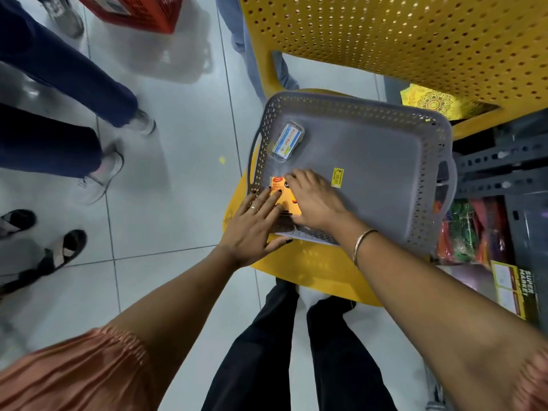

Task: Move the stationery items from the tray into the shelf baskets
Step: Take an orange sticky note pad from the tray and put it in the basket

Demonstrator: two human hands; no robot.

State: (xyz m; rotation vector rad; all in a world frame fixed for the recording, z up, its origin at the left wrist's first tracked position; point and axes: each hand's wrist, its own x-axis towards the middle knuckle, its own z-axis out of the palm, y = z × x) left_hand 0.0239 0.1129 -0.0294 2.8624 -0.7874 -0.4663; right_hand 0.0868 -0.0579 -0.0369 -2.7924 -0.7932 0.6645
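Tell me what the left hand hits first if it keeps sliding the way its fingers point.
The left hand points up-right over the orange packet it already touches; beyond that, probably the clear box with the blue label, though depth is unclear.

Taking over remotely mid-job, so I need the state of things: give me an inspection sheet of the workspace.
Surface: grey tray sits on the seat of a yellow chair.
Job's things: orange packet at the tray's near-left corner; clear blue-labelled box further back on the left.
Clutter: yellow price sticker on the tray floor.
Grippers: left hand and right hand both flat on the orange packet, no grasp seen.
Cables: nothing seen.
Surroundings: grey shelf with colourful goods on the right; bystanders' legs on the left; red basket on the floor.
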